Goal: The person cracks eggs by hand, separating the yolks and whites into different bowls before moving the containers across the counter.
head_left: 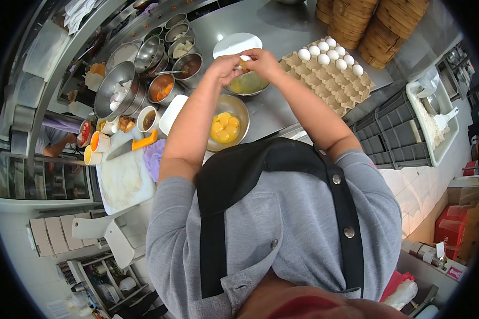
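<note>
My left hand (223, 69) and my right hand (264, 64) meet above a metal bowl (250, 85) that holds clear, yellowish egg white. Between my fingertips is a cracked egg (245, 58), its white shell held by both hands, with some orange yolk showing. Fingers of both hands are closed around the shell; the exact split of the halves is partly hidden. Nearer my body, a second metal bowl (243, 112) contains several whole egg yolks (225, 127). Right of my hands lies a cardboard egg tray (324, 85) with several white eggs (323, 59) at its far side.
A white plate (237, 43) lies behind the bowls. To the left stand a large bowl with eggshells (121, 94), several metal ingredient pots, a white container (172, 114), and a cutting board (123, 178) with an orange-handled knife (144, 140). Bamboo steamers (391, 32) stand at back right.
</note>
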Demonstrator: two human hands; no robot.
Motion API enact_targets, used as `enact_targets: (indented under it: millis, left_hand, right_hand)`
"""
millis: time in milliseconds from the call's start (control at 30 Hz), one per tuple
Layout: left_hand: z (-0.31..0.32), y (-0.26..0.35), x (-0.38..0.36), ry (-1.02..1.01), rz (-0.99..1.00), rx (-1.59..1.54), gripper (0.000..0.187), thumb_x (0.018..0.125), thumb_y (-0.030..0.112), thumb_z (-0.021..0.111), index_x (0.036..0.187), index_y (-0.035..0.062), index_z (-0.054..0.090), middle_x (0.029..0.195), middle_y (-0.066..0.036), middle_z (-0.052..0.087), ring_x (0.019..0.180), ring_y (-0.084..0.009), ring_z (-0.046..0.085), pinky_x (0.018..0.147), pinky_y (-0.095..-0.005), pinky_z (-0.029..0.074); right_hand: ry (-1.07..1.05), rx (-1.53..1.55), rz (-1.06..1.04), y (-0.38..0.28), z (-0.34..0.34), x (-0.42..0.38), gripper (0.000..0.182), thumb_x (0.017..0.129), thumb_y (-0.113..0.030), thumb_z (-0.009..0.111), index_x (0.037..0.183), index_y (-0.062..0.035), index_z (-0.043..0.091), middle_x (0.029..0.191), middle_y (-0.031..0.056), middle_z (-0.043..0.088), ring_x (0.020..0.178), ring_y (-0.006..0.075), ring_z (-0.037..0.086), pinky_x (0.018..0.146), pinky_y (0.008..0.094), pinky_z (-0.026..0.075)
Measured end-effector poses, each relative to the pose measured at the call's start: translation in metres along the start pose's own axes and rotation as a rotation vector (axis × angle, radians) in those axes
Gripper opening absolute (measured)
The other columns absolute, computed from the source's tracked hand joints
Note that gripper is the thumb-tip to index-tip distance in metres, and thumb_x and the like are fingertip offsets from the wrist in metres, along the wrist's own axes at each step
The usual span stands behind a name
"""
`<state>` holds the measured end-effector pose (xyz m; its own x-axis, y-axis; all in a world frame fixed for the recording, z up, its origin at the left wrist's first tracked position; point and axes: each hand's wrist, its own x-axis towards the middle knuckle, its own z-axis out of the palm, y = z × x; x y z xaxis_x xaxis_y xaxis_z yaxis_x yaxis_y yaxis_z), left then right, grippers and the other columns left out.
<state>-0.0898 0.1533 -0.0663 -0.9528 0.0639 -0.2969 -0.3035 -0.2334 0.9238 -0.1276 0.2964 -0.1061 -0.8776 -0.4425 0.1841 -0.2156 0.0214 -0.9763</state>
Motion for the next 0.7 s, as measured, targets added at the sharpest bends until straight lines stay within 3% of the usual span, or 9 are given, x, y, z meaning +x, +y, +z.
enact_targets:
  millis: [167, 400, 567, 700]
  left_hand:
    - [-0.017, 0.008, 0.003, -0.183, -0.059, -0.093, 0.032, 0.085, 0.000, 0.047, 0.114, -0.0133, 0.043, 0.113, -0.023, 0.050, 0.106, -0.0292, 0.053, 0.090, -0.0381, 0.049]
    - [-0.034, 0.018, -0.018, -0.292, -0.101, -0.306, 0.038, 0.086, 0.001, 0.048, 0.119, -0.0129, 0.038, 0.116, -0.023, 0.046, 0.103, -0.0310, 0.054, 0.088, -0.0350, 0.051]
    - [-0.033, -0.001, -0.015, 0.058, 0.017, 0.180, 0.046, 0.084, -0.001, 0.049, 0.128, -0.0048, 0.034, 0.112, -0.016, 0.048, 0.097, -0.0240, 0.056, 0.085, -0.0302, 0.050]
    - [-0.024, -0.005, -0.017, -0.082, 0.136, -0.071, 0.054, 0.083, -0.004, 0.050, 0.133, -0.0028, 0.028, 0.114, -0.015, 0.047, 0.097, -0.0225, 0.055, 0.089, -0.0315, 0.048]
  right_hand:
    - [-0.055, 0.363, 0.198, -0.018, -0.010, -0.016, 0.033, 0.081, -0.004, 0.053, 0.113, 0.0048, 0.052, 0.101, 0.0110, 0.059, 0.086, 0.0180, 0.060, 0.076, 0.0265, 0.050]
    - [-0.092, 0.816, 0.349, -0.016, -0.025, -0.018, 0.036, 0.082, 0.000, 0.051, 0.117, 0.0044, 0.046, 0.106, 0.0144, 0.056, 0.093, 0.0227, 0.059, 0.078, 0.0286, 0.052]
    - [-0.018, 0.627, 0.260, -0.020, -0.031, -0.010, 0.033, 0.085, -0.005, 0.053, 0.116, 0.0042, 0.048, 0.103, 0.0118, 0.057, 0.089, 0.0177, 0.059, 0.081, 0.0271, 0.051]
    - [0.034, 0.383, 0.159, -0.032, -0.029, -0.006, 0.033, 0.083, -0.005, 0.055, 0.114, 0.0037, 0.050, 0.100, 0.0100, 0.057, 0.089, 0.0163, 0.058, 0.079, 0.0266, 0.050]
